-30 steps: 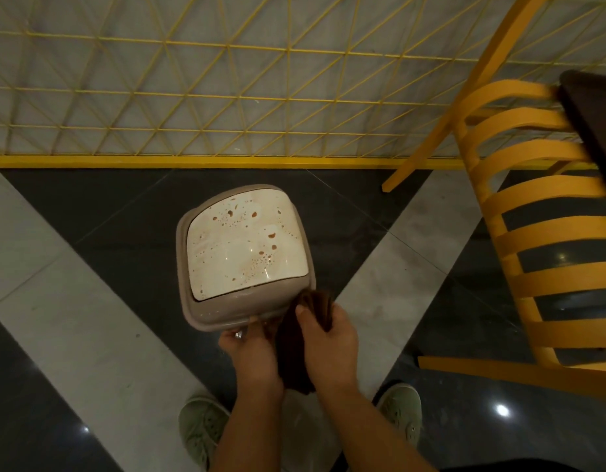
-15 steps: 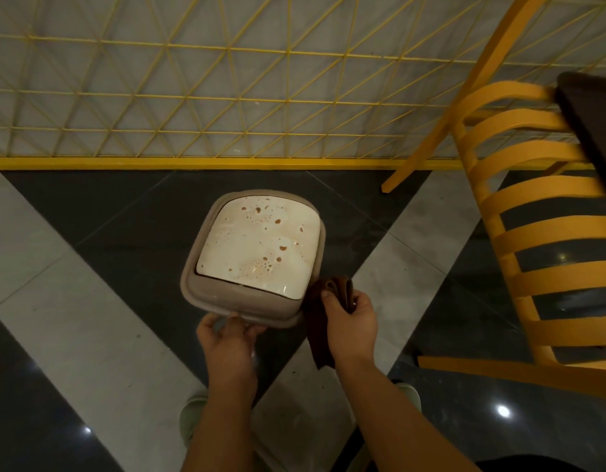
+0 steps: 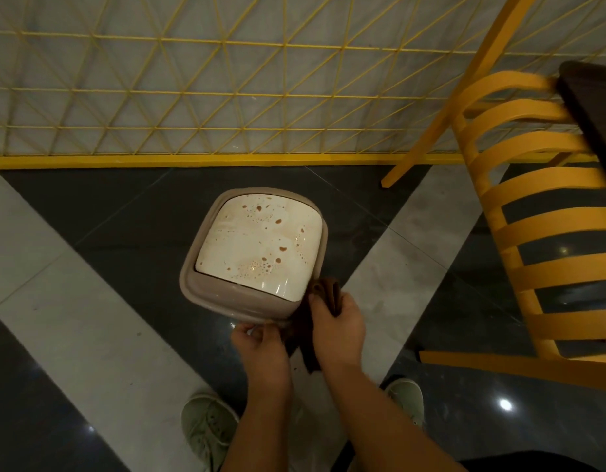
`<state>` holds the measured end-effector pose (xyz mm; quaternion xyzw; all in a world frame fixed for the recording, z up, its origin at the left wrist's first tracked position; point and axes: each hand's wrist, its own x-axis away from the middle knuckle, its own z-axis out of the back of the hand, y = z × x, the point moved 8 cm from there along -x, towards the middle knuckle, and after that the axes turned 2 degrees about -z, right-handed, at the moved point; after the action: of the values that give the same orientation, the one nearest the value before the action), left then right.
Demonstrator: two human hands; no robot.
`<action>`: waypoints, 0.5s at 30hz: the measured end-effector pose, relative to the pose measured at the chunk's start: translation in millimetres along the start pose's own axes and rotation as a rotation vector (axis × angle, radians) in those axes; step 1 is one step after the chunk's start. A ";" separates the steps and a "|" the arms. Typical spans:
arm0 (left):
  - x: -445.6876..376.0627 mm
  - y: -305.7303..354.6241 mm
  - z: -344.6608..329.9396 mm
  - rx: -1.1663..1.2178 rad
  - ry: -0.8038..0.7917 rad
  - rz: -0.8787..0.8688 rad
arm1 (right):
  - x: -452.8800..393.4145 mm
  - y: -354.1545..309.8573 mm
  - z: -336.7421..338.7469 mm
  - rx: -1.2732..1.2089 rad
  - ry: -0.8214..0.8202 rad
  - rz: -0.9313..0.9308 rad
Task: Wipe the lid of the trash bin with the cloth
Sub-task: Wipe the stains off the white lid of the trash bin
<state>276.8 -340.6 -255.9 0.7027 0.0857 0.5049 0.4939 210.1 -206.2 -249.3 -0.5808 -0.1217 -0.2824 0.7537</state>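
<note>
right hand [image 3: 337,323] with brown cloth [image 3: 329,294] against stained lid's [image 3: 260,241] corner

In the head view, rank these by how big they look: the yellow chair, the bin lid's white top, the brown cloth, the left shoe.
1. Yellow chair, largest, though cut off by the frame.
2. White top of the bin lid.
3. Left shoe and brown cloth: unsure, since the right hand hides much of the cloth.

Glossy cream plastic lid [image 3: 259,241], brown-spotted, just above both hands. Matt taupe plastic bin [image 3: 213,294]. Soft dark-brown cloth [image 3: 329,294] in right hand [image 3: 335,327]. Polished stone floor [image 3: 90,335] beneath.
</note>
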 end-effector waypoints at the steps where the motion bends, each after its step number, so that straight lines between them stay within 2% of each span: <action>1: 0.3 0.4 -0.3 -0.003 -0.012 -0.012 | -9.6 -8.3 1.5 0.005 0.021 0.003; 5: -2.7 -1.4 -2.3 0.010 -0.036 -0.005 | -29.9 -22.4 -3.5 0.030 0.044 -0.023; 8: -4.8 -7.2 -0.6 0.013 -0.046 0.010 | -4.7 -3.4 -3.3 0.015 0.051 -0.008; 11: -6.3 -13.9 2.3 -0.014 -0.056 0.052 | 29.1 23.7 -8.5 -0.006 -0.026 -0.054; 15: -7.6 -10.3 4.7 -0.007 -0.057 0.032 | 21.3 18.9 -7.4 0.015 -0.021 -0.037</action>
<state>280.9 -343.1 -268.7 0.7162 0.0584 0.4929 0.4906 237.0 -216.1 -255.8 -0.5759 -0.1425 -0.2894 0.7512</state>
